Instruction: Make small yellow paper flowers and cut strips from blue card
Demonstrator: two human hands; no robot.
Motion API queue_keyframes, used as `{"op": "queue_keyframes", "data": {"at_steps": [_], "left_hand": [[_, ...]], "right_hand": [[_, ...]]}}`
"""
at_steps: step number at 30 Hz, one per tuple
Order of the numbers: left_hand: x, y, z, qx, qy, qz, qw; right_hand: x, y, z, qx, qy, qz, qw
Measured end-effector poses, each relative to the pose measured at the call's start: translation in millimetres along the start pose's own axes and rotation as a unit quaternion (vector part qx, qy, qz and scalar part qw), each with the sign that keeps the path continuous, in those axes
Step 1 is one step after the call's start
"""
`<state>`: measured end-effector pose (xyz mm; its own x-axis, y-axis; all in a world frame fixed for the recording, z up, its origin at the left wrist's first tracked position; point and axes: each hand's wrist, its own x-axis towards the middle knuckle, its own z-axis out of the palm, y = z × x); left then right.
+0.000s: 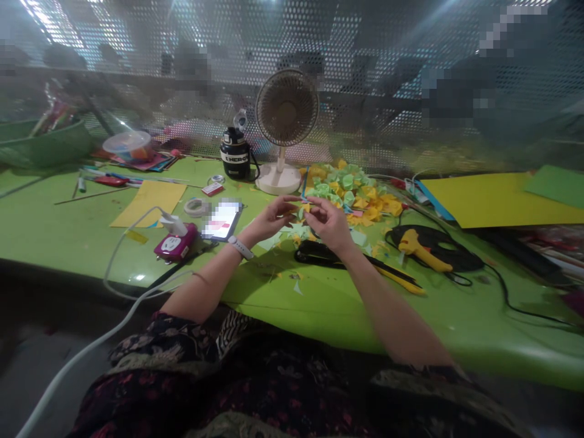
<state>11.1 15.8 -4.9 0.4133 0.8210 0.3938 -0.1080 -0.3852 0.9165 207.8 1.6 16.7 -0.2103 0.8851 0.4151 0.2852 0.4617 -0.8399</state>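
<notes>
My left hand [269, 221] and my right hand [331, 224] meet in the air above the green table [269, 298]. Their fingertips pinch a small yellow paper piece [306, 208], mostly hidden by the fingers. Just beyond them lies a heap of green and yellow paper flowers [353, 194], with loose paper scraps around it. Under my right hand rests a black tool with a long yellow-trimmed handle [340, 258]. A smartphone [222, 220] with a blurred screen lies to the left of my left hand, which wears a white wristband [240, 247].
A yellow glue gun [422, 252] sits on a black mat at right, beside yellow card [497, 199]. A fan [286, 106], black flask [237, 152], magenta power socket [176, 243] with white cables, and tape roll [197, 207] stand nearby. Perforated metal screen [365, 61] runs behind.
</notes>
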Motion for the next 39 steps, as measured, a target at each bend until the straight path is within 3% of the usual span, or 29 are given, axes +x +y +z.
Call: {"op": "queue_keyframes", "data": {"at_steps": [11, 18, 25, 32, 39], "left_hand": [[-1.7, 3.8, 1.5, -0.015, 0.004, -0.008, 1.0], [-2.0, 4.3, 1.3, -0.018, 0.027, 0.021, 0.999], [1.3, 3.4, -0.9, -0.063, 0.047, 0.03, 0.996], [1.1, 7.0, -0.7, -0.076, 0.037, 0.015, 0.996], [0.1, 1.4, 4.6, 0.063, 0.139, 0.101, 0.983]], "right_hand": [[-0.9, 0.6, -0.2, -0.053, -0.002, -0.027, 0.998], [-2.5, -3.0, 0.7, -0.121, 0.037, -0.125, 0.984], [-0.1, 10.1, 3.8, -0.089, 0.064, -0.119, 0.987], [-0.2, 9.2, 2.4, -0.125, 0.06, -0.177, 0.974], [0.9, 12.5, 3.4, -0.108, 0.055, -0.143, 0.982]]}}
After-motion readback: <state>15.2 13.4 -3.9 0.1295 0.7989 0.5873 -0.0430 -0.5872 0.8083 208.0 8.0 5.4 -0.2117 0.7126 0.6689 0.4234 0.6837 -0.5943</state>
